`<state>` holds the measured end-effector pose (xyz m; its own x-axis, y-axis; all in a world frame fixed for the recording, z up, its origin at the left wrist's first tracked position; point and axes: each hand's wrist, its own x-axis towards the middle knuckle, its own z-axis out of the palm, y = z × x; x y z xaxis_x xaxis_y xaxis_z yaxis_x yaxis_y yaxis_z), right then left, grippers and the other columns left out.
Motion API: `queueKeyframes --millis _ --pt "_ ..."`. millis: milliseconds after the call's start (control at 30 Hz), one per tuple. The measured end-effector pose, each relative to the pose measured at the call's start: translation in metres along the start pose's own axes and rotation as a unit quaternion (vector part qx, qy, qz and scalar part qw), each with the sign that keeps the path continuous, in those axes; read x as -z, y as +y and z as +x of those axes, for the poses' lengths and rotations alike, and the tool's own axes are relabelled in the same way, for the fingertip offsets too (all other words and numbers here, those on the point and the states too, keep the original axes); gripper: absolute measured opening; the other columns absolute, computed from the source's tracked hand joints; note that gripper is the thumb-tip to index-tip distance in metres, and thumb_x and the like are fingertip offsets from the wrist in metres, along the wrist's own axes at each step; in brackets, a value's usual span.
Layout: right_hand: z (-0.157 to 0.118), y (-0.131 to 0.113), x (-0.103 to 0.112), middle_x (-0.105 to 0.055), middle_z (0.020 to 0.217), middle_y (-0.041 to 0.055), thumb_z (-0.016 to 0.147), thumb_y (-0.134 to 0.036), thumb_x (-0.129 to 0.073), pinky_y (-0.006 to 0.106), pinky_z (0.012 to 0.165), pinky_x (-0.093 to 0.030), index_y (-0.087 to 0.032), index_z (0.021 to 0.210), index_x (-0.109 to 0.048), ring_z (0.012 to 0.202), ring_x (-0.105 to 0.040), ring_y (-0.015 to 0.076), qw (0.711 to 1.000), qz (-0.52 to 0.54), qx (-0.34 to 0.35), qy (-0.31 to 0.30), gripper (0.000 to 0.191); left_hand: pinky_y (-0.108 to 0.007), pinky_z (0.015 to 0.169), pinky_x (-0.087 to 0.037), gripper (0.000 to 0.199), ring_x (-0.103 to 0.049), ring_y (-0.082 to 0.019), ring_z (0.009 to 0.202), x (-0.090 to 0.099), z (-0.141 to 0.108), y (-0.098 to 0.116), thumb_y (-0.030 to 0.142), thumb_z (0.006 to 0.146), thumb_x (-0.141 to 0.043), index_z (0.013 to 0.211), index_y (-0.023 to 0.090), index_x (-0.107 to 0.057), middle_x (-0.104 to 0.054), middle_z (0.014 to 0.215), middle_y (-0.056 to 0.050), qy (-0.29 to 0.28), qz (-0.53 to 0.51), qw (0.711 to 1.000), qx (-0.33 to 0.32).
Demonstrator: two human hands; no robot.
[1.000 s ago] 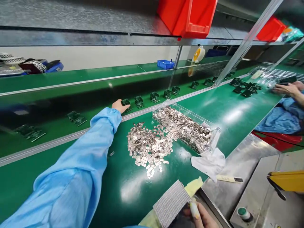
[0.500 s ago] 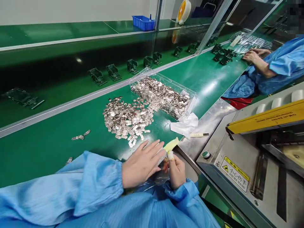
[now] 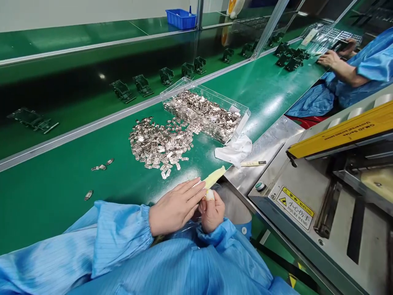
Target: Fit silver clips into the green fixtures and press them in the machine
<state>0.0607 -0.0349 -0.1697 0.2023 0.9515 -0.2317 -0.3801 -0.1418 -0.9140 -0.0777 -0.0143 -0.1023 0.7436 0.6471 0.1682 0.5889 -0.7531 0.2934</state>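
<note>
one yellow sheet (image 3: 215, 176) is lying at two o'clock from the left hand (image 3: 175, 207), which is resting flat over its near end, seemingly steadying it, while the right hand (image 3: 212, 213) is pinching its edge; metal tabs (image 3: 159, 143) are heaping at eleven o'clock.

Worktop (image 3: 67, 196): smooth, green, glossy, showing pale streaks of reflected light. Heaped tabs (image 3: 159, 141): bare metal, silvery, bright-faced. Parts box (image 3: 221, 94): clear, rigid plastic, shiny at the edges. Small tray (image 3: 181, 19): opaque blue plastic, smooth. Sleeve (image 3: 123, 229): thin blue cloth, finely lined, creased. Crumpled white piece (image 3: 235, 149): matt, soft-looking (cloth or paper, cannot tell). Pale yellow sheet (image 3: 215, 176): matt, thin; material unclear. Bench plate (image 3: 276, 135): bare metal, dull sheen. Machine housing (image 3: 282, 172): grey, satin, metallic-looking. Yellow bar (image 3: 340, 131): smooth, printed black.
</note>
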Motion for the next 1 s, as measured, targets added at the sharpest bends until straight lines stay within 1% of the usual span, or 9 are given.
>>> queueKeyframes --millis 100,267,467,533,633,767,833,900,1000 --pt "0.000 -0.001 -0.005 -0.025 0.039 -0.0125 0.076 -0.071 -0.057 0.019 0.031 -0.017 -0.024 0.062 -0.037 0.031 -0.016 0.0052 0.999 0.030 -0.016 -0.004 0.053 -0.045 0.110 -0.044 0.044 -0.043 -0.030 0.138 0.000 0.001 0.001 0.020 0.095 -0.042 0.138 0.010 -0.048 -0.049 0.147 -0.015 -0.003 0.025 1.000 0.000" --pt "0.002 -0.011 -0.005 -0.024 0.038 -0.0126 0.078 -0.068 -0.056 0.018 0.030 -0.017 -0.024 0.060 -0.038 0.030 -0.014 0.0046 0.998 0.051 -0.036 -0.026 0.051 -0.044 0.111 -0.042 0.044 -0.041 -0.030 0.139 0.000 0.003 0.006 0.020 0.096 -0.040 0.139 0.011 -0.048 -0.047 0.149 -0.013 -0.018 0.059 0.998 0.011" --pt "0.005 -0.022 0.014 -0.021 0.041 -0.0119 0.084 -0.061 -0.051 0.020 0.035 -0.021 -0.024 0.060 -0.034 0.035 -0.015 0.0065 0.999 0.026 0.005 -0.018 0.047 -0.043 0.109 -0.043 0.046 -0.042 -0.031 0.139 0.001 0.001 0.008 0.019 0.095 -0.042 0.140 0.009 -0.045 -0.046 0.149 -0.014 -0.020 0.068 0.997 0.018" --pt "-0.002 -0.022 0.020 -0.028 0.042 -0.0101 0.082 -0.058 -0.058 0.021 0.037 -0.022 -0.023 0.059 -0.038 0.037 -0.021 0.0066 0.999 -0.011 0.007 -0.032 0.046 -0.045 0.109 -0.043 0.045 -0.042 -0.031 0.139 0.000 0.000 0.006 0.019 0.095 -0.042 0.139 0.010 -0.047 -0.048 0.148 -0.014 -0.007 0.051 0.998 0.019" --pt "-0.015 -0.017 0.019 -0.042 0.045 -0.0055 0.079 -0.053 -0.066 0.022 0.039 -0.025 -0.019 0.060 -0.053 0.040 -0.032 0.0077 0.993 -0.085 -0.012 -0.078 0.041 -0.046 0.110 -0.043 0.044 -0.042 -0.030 0.139 -0.004 0.000 0.000 0.018 0.094 -0.041 0.137 0.010 -0.047 -0.050 0.146 -0.015 0.039 0.007 0.999 0.023" --pt "-0.019 -0.014 0.013 -0.047 0.045 -0.0038 0.082 -0.063 -0.059 0.023 0.041 -0.030 -0.018 0.061 -0.057 0.040 -0.038 0.0092 0.981 -0.157 -0.022 -0.107 0.049 -0.042 0.112 -0.043 0.047 -0.042 -0.024 0.140 -0.005 -0.003 -0.004 0.013 0.095 -0.038 0.142 0.011 -0.040 -0.051 0.145 -0.017 0.107 -0.073 0.991 0.037" --pt "-0.016 -0.017 0.017 -0.046 0.044 -0.0040 0.083 -0.068 -0.054 0.022 0.039 -0.027 -0.018 0.063 -0.058 0.039 -0.036 0.0092 0.977 -0.180 -0.023 -0.109 0.054 -0.038 0.111 -0.044 0.047 -0.045 -0.021 0.138 0.001 -0.015 -0.007 0.011 0.095 -0.038 0.142 0.015 -0.038 -0.052 0.144 -0.016 0.149 -0.106 0.981 0.059" --pt "-0.011 -0.025 0.026 -0.044 0.044 -0.0040 0.085 -0.070 -0.049 0.022 0.039 -0.026 -0.018 0.064 -0.057 0.039 -0.035 0.0094 0.975 -0.203 -0.008 -0.090 0.056 -0.036 0.107 -0.048 0.045 -0.052 -0.020 0.131 0.011 -0.039 -0.012 0.011 0.094 -0.041 0.138 0.020 -0.043 -0.057 0.139 -0.013 0.190 -0.110 0.970 0.105" --pt "0.000 -0.045 0.034 -0.046 0.050 -0.0028 0.093 -0.058 -0.047 0.024 0.045 -0.031 -0.018 0.067 -0.057 0.046 -0.040 0.0110 0.961 -0.261 0.069 -0.051 0.049 -0.037 0.095 -0.055 0.036 -0.065 -0.021 0.110 0.029 -0.093 -0.025 0.014 0.090 -0.049 0.122 0.029 -0.054 -0.068 0.117 -0.007 0.247 -0.055 0.938 0.238"
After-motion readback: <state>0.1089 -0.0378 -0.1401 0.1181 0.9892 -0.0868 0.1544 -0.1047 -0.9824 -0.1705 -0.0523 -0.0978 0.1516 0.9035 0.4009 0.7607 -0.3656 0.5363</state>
